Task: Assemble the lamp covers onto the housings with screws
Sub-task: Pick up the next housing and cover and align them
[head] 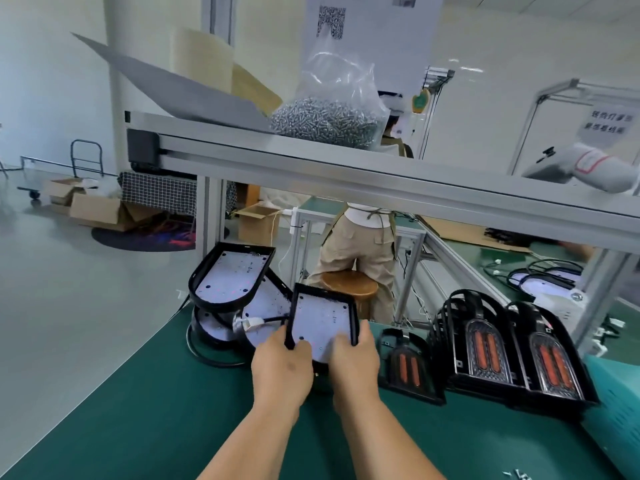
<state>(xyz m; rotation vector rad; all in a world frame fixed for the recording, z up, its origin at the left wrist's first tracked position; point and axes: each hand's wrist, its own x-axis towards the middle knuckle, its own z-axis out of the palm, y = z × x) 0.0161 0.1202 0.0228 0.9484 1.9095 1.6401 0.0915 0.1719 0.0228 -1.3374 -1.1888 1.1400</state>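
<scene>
- Head view: both hands hold one black lamp housing (322,318) just above the green table (138,410), its white inner board facing up.
- The left hand (280,368) grips the housing's left rim, with fingers curled over the edge onto the board.
- The right hand (356,363) grips the right rim the same way. The two hands are close together at the near, rounded end of the housing.
- Left of the held piece is a loose pile of housings (228,275) — some tilted, one leaning on another, with a black cable trailing onto the table.
- Just right of the hands a single lamp cover (408,367) lies flat, showing orange strips.
- Further right stand two stacks of covers (485,344), side by side and touching.
- A clear bag of screws (329,123) sits on the aluminium shelf (346,168) above the table.
- A few loose screws (519,474) lie at the table's near right edge.
- Beyond the bench, another person (356,244) is by a wooden stool (349,287).
</scene>
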